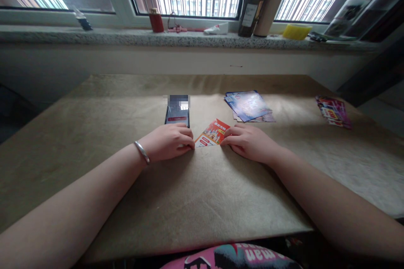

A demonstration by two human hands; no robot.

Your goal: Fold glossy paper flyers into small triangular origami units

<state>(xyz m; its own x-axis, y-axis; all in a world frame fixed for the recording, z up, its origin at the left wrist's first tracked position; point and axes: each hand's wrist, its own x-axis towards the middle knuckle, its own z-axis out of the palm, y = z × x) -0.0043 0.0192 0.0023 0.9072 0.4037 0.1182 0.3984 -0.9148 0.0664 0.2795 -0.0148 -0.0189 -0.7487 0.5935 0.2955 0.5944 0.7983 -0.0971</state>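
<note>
A small orange-red printed leaflet (pixel 212 133) lies on the table between my two hands, with a straight near edge and a pointed far corner. My left hand (pixel 172 141), with a silver bangle on the wrist, has its fingers closed at the leaflet's left corner. On the opposite side, the fingertips of my right hand (pixel 248 141) pinch the leaflet's right edge. Both palms face down, close to the tabletop. Just beyond my left hand is a smartphone (pixel 177 111) with its screen lit; the fingers cover its near end.
Bluish printed sheets (pixel 248 105) lie in a loose stack beyond my right hand. Further right are colourful printed cards (pixel 333 111). The brown-covered table (pixel 202 201) meets a wall under a stone windowsill (pixel 189 40), which carries a red container (pixel 156 21), a dark jar (pixel 250 13) and a yellow sponge-like block (pixel 296 31).
</note>
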